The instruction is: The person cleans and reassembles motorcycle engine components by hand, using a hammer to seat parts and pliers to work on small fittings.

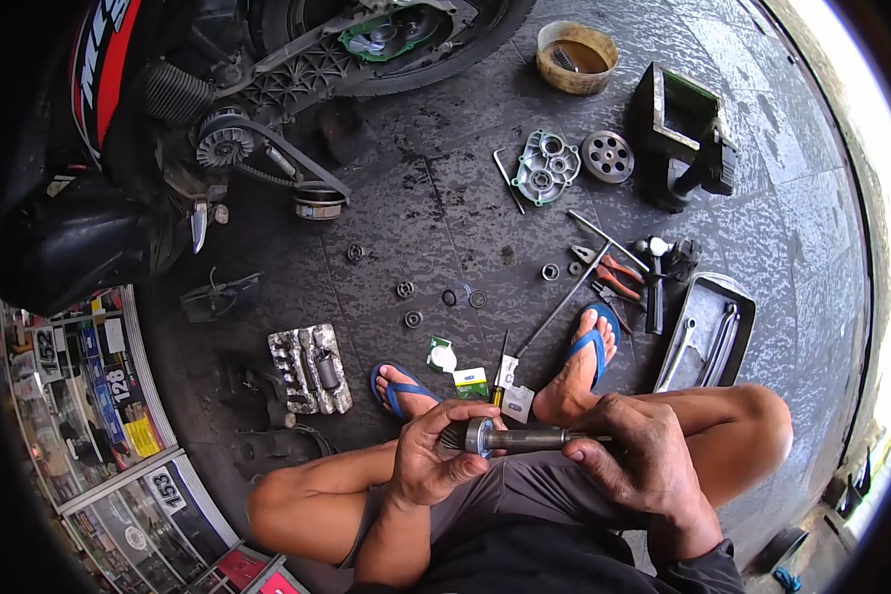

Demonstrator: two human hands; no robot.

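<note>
Holding a steel shaft (535, 440) nearest the camera, roughly level above the lap. Clamped with left grip (421, 463) around the toothed end, just beside a bright ring (480, 437); closed with right grip (648, 455) on the slim end, but cannot tell whether on anything more. Beyond, between two blue sandals (395, 399), can spot a green-and-white packet (442, 353), a green-and-yellow packet (471, 382) and a white packet (517, 402), with print too small to make out. Can see bold white lettering on the red panel (117, 54) of a motorbike at upper left, and large numerals on stickers across a display case (119, 396). Farther right, can find pliers (619, 278), a hammer (654, 287) and a tray (745, 346) of spanners on the floor (396, 238).
</note>
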